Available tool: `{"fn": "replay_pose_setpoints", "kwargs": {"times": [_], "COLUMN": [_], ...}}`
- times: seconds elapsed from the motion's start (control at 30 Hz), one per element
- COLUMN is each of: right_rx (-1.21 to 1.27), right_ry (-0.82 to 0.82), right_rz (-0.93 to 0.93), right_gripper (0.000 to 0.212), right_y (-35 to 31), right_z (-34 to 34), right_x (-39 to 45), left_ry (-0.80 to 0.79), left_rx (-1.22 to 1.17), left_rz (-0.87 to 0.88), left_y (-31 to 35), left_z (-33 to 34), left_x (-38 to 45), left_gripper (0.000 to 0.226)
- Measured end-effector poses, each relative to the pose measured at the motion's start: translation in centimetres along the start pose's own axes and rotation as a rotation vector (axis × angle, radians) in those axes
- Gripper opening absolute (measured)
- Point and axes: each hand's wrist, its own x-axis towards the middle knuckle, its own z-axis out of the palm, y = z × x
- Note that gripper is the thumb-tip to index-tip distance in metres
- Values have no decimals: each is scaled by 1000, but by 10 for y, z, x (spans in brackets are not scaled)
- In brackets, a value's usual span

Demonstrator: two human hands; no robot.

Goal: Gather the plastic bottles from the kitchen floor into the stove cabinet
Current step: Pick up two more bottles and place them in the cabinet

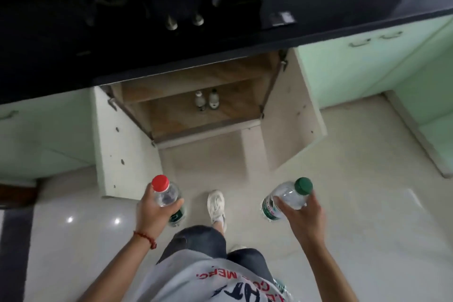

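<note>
My left hand grips a clear plastic bottle with a red cap, held upright above the floor. My right hand grips a clear bottle with a green cap, tilted to the right. The stove cabinet stands open in front of me under the black counter, both doors swung outward. Two small bottles stand side by side on its wooden bottom shelf. Both hands are well short of the cabinet opening.
The left door and right door of the cabinet flank the opening. A stove sits on the dark counter above. Pale green cabinets run on both sides. My white shoe stands on the glossy tile floor.
</note>
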Motion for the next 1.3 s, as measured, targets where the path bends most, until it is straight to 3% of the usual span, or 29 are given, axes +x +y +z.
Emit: {"fn": "replay_pose_setpoints", "kwargs": {"times": [0.2,0.4,0.77,0.97,1.3], "right_rx": [-42,-68,-145,-144,-67], "right_ry": [-116,-153,-285,-312,-139], "right_rz": [-98,-106,-138,-140,-306], "right_gripper": [54,53,56,54,59], "right_y": [-50,-86,-92,-83,-13], "right_z": [39,56,70,110,247], "right_x": [62,113,205,262,363], "left_ry": [80,70,179,175,200], "left_rx": [-12,-55,-99,-122,-157], "left_rz": [-106,-55,-116,-155,-114], "left_y": [9,56,95,74,-29], "left_z": [3,13,70,115,211], "left_x": [49,110,175,202,322], "left_gripper": [40,39,50,50,52]}}
